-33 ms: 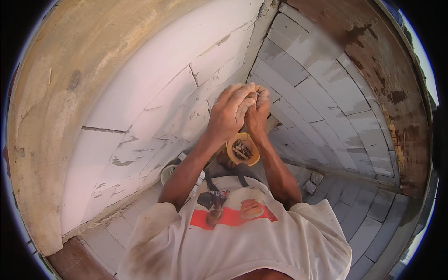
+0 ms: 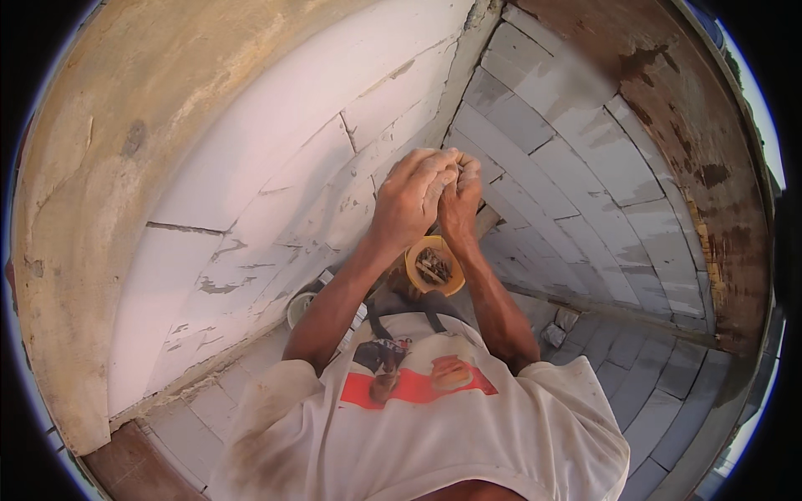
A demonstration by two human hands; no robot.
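My left hand (image 2: 405, 196) and my right hand (image 2: 460, 204) are held up together in front of me, near the corner where two block walls meet. Pale dust coats the fingers of both. They are curled and pressed against each other at the tips, and whatever may be between them is hidden. Below the hands, between my forearms, is a yellow bucket (image 2: 459, 282) with brown and grey scraps inside, too small to name. Neither hand touches it.
Pale block walls rise at left (image 2: 276, 159) and right (image 2: 576, 184). A tan board (image 2: 75, 209) edges the left, a stained brown board (image 2: 710, 125) the right. A whitish round container (image 2: 296, 311) stands beside my left forearm. A small grey lump (image 2: 555, 334) lies at right.
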